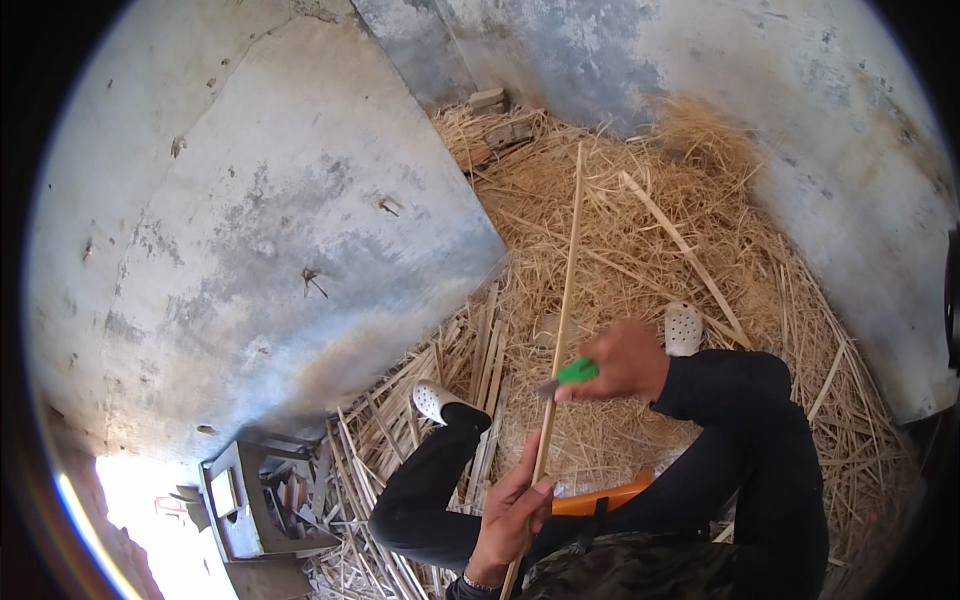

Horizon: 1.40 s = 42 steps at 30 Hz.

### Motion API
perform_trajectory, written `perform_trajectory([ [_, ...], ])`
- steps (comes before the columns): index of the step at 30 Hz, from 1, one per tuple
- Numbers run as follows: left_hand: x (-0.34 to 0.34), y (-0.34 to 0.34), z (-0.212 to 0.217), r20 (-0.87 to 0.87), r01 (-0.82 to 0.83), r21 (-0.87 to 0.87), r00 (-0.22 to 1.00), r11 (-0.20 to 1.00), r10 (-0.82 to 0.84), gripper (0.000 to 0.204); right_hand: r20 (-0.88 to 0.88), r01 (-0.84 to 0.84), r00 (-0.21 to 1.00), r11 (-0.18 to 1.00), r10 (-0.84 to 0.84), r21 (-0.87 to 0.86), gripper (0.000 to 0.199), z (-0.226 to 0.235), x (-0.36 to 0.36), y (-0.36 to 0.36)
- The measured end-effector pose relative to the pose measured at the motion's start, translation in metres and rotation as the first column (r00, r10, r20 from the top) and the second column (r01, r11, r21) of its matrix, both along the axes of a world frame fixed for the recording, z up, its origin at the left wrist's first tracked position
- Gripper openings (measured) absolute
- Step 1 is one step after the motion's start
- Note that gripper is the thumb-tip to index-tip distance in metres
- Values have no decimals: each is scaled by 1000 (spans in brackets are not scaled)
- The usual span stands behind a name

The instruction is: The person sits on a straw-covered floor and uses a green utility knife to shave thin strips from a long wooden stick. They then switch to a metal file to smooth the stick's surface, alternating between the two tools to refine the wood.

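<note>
My left hand (508, 518) is closed around the lower part of a long, pale bamboo-like strip (570, 265). The strip stretches away from me, its far end over the shavings. In my right hand (628, 360), slightly blurred, is a green-handled knife (577, 371). Its short grey blade meets the strip around the middle, above my left hand. Fingers hide part of the handle.
Curly shavings (640, 240) cover the floor, with a loose flat strip (685, 245) on them. Split strips (380, 440) lie at left. My white clogs (684, 330) flank the work. An orange plastic piece (605, 497) shows beneath me; a wooden cabinet (262, 500) stands lower left. Walls (300, 200) rise beyond.
</note>
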<state>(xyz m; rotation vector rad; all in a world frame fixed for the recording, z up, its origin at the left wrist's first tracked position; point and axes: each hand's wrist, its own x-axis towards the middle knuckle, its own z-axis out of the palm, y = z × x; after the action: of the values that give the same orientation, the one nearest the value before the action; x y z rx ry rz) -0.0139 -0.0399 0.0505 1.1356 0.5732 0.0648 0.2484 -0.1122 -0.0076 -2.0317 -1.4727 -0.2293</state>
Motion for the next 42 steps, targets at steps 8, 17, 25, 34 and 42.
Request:
perform_trajectory([
  [8,7,-1,1,35,43,18,998,999,-44,65,96,41,994,990,-54,132,79,-1,47,4],
  [17,-11,-19,4,-66,181,-2,981,984,-180,63,-105,573,788,785,-607,-237,79,-16,181,-23],
  [25,-9,-11,-5,-1,74,-173,997,982,-75,67,-264,511,787,830,-557,-225,80,-2,153,-23],
  [34,-2,4,-12,138,-44,-440,984,897,116,70,-126,-42,992,977,16,-210,83,12,0,-9],
  [42,-2,-2,-10,89,-50,-403,992,914,93,72,-62,-116,991,993,116,13,81,4,-9,-6],
])
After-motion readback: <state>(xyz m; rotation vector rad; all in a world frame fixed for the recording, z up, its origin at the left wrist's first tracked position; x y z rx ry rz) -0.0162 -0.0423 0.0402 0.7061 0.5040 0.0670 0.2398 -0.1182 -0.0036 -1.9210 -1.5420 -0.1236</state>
